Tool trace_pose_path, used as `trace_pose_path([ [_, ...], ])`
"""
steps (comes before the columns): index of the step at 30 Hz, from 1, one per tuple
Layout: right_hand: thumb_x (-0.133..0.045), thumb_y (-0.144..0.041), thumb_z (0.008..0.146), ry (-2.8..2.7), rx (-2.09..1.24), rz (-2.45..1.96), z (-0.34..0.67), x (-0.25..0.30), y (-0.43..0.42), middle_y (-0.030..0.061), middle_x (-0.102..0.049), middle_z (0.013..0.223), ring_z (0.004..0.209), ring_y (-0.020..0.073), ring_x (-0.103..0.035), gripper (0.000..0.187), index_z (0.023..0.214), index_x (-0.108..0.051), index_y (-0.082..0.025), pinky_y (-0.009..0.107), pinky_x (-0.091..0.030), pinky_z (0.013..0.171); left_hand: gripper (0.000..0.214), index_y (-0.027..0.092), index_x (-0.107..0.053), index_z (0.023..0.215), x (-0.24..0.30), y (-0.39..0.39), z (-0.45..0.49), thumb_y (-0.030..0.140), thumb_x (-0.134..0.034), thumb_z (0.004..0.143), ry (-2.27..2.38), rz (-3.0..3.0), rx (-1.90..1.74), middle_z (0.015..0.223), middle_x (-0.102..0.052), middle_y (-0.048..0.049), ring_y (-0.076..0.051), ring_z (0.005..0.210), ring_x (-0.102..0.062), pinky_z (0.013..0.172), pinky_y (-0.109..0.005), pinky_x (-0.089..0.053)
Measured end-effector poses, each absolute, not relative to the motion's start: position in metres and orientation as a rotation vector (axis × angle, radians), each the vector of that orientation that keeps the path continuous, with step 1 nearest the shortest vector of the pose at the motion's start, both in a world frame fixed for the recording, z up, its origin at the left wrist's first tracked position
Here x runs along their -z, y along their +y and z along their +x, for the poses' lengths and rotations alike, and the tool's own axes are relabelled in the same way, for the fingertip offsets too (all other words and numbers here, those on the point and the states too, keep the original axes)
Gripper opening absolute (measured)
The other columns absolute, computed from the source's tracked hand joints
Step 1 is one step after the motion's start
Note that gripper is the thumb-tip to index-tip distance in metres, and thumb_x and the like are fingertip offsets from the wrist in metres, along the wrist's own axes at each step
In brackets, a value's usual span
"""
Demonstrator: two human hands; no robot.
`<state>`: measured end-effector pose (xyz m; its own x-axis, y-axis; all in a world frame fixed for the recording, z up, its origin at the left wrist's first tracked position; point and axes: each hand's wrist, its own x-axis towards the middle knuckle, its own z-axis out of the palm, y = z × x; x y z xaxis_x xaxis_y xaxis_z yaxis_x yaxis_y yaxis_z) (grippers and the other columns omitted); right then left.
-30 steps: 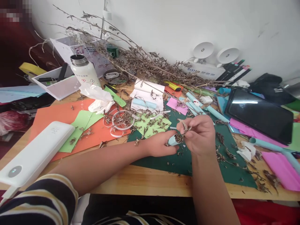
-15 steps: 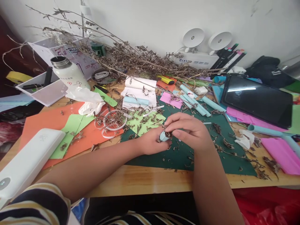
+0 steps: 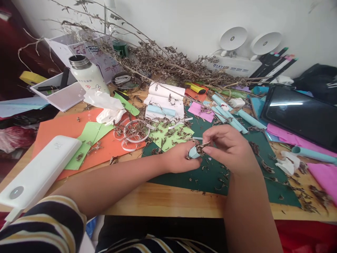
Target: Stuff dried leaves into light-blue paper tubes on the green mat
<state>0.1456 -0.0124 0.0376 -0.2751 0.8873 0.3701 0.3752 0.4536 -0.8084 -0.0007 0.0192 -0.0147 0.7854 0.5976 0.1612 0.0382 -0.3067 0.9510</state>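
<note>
My left hand (image 3: pixel 180 159) is closed around a small light-blue paper roll (image 3: pixel 194 153), held just above the dark green cutting mat (image 3: pixel 184 175). Dried brown leaf bits (image 3: pixel 200 147) stick out of the roll's open end. My right hand (image 3: pixel 229 147) pinches those leaf bits at the roll's mouth with thumb and fingers pressed together. Both hands meet over the middle of the mat, near the table's front edge (image 3: pixel 168 207).
Dry branches (image 3: pixel 158 66) lie along the back. A white bottle (image 3: pixel 88 75), crumpled tissue (image 3: pixel 109 109), tape rings (image 3: pixel 136 130), orange and green paper (image 3: pixel 79 140), blue paper rolls (image 3: pixel 229 114), a tablet (image 3: pixel 302 117) and a white case (image 3: pixel 39 172) surround the mat.
The view shifted slightly. My right hand lowered onto the roll's mouth, then lifted a little with leaf bits still pinched; my left hand kept hold of the roll.
</note>
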Motion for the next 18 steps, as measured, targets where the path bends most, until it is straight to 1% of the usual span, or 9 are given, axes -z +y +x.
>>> trace_pose_path([
  [3,-0.056,-0.019,0.070,-1.795,-0.792,-1.112,0.145,-0.036,-0.013,-0.0012,-0.050,0.073,0.061,0.0111,-0.047,0.018,0.084,-0.047,-0.026,0.025,-0.041,0.052,0.010,0.016,-0.037,0.066,0.016,0.019,-0.001,0.017,-0.046,0.065,0.513,1.811,-0.580,0.059,-0.038,0.0050,-0.006,0.053,-0.036,0.048,-0.018,-0.034],
  [6,-0.056,-0.019,0.071,-1.907,-0.672,-1.109,0.145,-0.039,-0.013,-0.0002,-0.052,0.070,0.061,0.0115,-0.049,0.007,0.073,-0.051,-0.023,0.025,-0.041,0.051,0.011,0.016,-0.037,0.067,0.015,0.018,-0.001,0.019,-0.047,0.065,0.549,1.818,-0.564,0.057,-0.038,0.0053,-0.006,0.052,-0.036,0.048,-0.019,-0.033],
  [8,-0.055,-0.016,0.072,-2.009,-0.583,-1.075,0.145,-0.043,-0.013,-0.0002,-0.053,0.067,0.061,0.0112,-0.050,0.007,0.070,-0.054,-0.023,0.024,-0.041,0.051,0.011,0.017,-0.037,0.065,0.014,0.018,-0.001,0.019,-0.047,0.065,0.530,1.823,-0.565,0.056,-0.037,0.0056,-0.006,0.052,-0.036,0.048,-0.018,-0.033],
  [13,-0.050,-0.014,0.074,-2.191,-0.443,-1.019,0.145,-0.051,-0.015,0.0010,-0.055,0.069,0.064,0.0113,-0.052,0.012,0.074,-0.057,-0.024,0.024,-0.043,0.054,0.010,0.016,-0.037,0.065,0.014,0.017,-0.002,0.015,-0.047,0.063,0.461,1.827,-0.583,0.058,-0.040,0.0053,-0.006,0.054,-0.039,0.050,-0.018,-0.034],
  [17,-0.054,-0.022,0.073,-2.282,-0.352,-1.024,0.140,-0.056,-0.019,0.0024,-0.056,0.070,0.066,0.0132,-0.052,0.005,0.077,-0.056,-0.023,0.026,-0.043,0.058,0.013,0.016,-0.038,0.067,0.014,0.018,-0.003,0.017,-0.050,0.062,0.455,1.822,-0.594,0.060,-0.041,0.0048,-0.007,0.056,-0.041,0.051,-0.019,-0.035],
  [18,-0.055,-0.025,0.071,-2.283,-0.322,-1.035,0.137,-0.056,-0.020,0.0024,-0.055,0.069,0.065,0.0134,-0.052,0.006,0.077,-0.055,-0.022,0.027,-0.042,0.057,0.014,0.016,-0.038,0.067,0.013,0.018,-0.004,0.018,-0.052,0.062,0.450,1.820,-0.586,0.060,-0.042,0.0044,-0.008,0.057,-0.041,0.052,-0.019,-0.035],
])
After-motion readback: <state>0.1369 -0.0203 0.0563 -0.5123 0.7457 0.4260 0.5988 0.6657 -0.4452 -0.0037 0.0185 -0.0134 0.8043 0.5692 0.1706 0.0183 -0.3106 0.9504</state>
